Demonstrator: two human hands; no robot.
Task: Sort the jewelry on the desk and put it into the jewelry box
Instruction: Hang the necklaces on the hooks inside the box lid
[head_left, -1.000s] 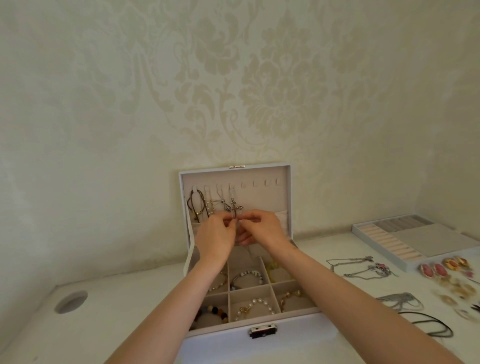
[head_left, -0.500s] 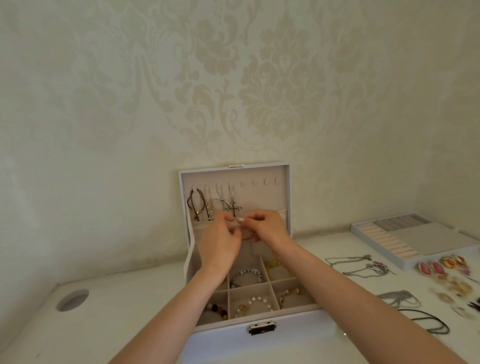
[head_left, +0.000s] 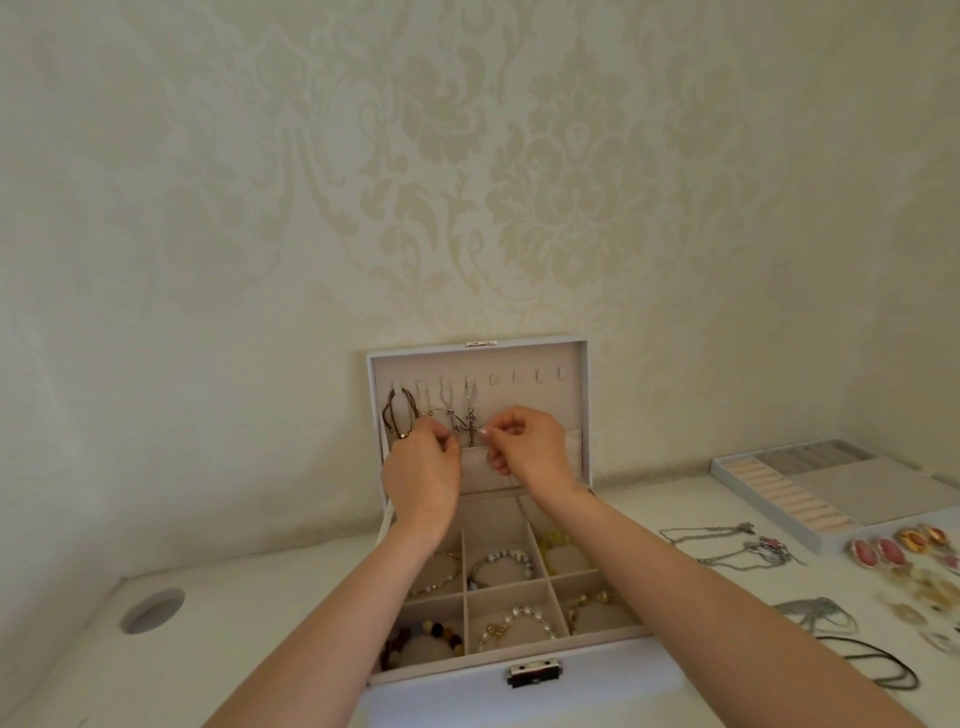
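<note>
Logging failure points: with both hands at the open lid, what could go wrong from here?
The cross necklace hangs tight beside its neighbour, so the chains may tangle. The right hand pinches by the cross; a tug could lift the chain off its hook. The left hand is against the brown cord and might knock it loose.

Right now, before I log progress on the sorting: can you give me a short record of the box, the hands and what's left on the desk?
box: jewelry box open
lid: lid upright; left four hooks filled, right four bare
hands: right hand pinches at the cross necklace on the fourth hook; left hand curled beside it, hold hidden
compartments: bracelets in the six front ones
left on desk: desk has necklaces, earrings and ring tray, all right of the box
</note>
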